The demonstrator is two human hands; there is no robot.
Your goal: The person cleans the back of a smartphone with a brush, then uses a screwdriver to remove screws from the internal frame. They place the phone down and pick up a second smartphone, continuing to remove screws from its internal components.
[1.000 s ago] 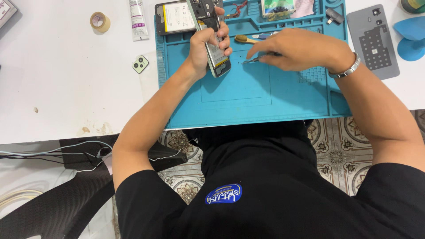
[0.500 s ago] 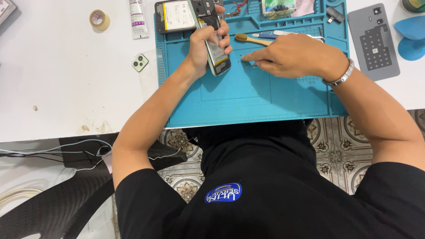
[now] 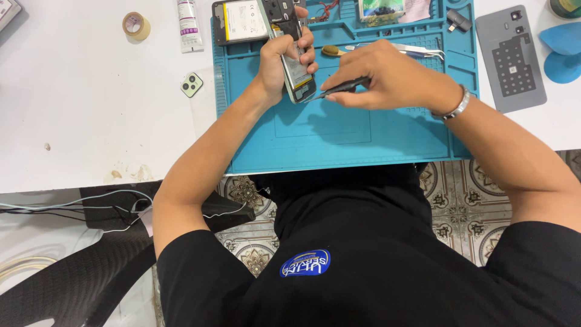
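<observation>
Clutter rings the blue work mat (image 3: 339, 142) on the white table (image 3: 91, 91). At the mat's far left corner lies a second opened phone (image 3: 239, 21) showing a pale battery with a label, and just left of it, off the mat, stands a white tube (image 3: 189, 24) with a purple band. A roll of tan tape (image 3: 136, 25) sits further left, and a small green camera frame (image 3: 191, 85) lies alone on the table near the mat's left edge. Along the mat's far trays I see a wooden-handled brush (image 3: 331, 51), metal tweezers (image 3: 417, 49), a small clear box (image 3: 380, 11) with dark bits inside, and a little grey block (image 3: 460, 20). Right of the mat rests a grey back cover (image 3: 511, 57), and beyond it two blue picks (image 3: 563, 51).

The left hand (image 3: 281, 63) is closed around an opened phone (image 3: 296, 69), fingers wrapped over its far edge, holding it tilted above the mat's upper middle. The right hand (image 3: 387, 75) pinches a thin black tool (image 3: 342, 89), whose tip touches the phone's lower right edge. The right wrist wears a metal bracelet (image 3: 457, 108). The right hand hides part of the tweezers and the mat's tray behind it. Patterned floor tiles (image 3: 460, 194) show beneath the table edge.
</observation>
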